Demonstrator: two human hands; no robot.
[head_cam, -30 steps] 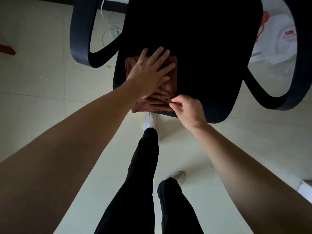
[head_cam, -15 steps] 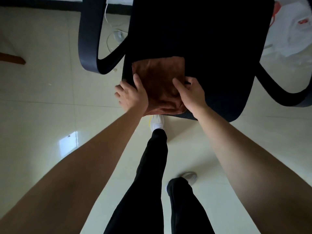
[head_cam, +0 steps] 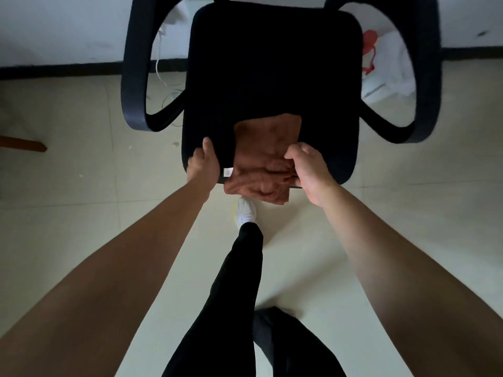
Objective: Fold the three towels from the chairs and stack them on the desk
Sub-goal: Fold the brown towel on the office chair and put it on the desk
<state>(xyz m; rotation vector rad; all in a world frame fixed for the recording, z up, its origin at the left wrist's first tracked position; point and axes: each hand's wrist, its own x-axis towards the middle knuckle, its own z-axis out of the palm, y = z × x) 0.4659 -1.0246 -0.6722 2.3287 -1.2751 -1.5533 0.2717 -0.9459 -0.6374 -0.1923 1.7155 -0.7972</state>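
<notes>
Lifting folded towel (head_cam: pixel 265 156) off chair seat (head_cam: pixel 272 63)
Right hand (head_cam: pixel 307 170) pinching front-edge folds together; left hand (head_cam: pixel 204 164) gripping seat's front corner, steadying.

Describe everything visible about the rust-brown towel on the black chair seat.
The rust-brown towel looks like soft terry cloth, folded into a rough rectangle. It lies on the front part of the black chair seat, its bunched near edge hanging over the seat's front rim. A small white tag shows at its left corner. The right hand grips its right side; the left hand holds the seat edge beside it.
</notes>
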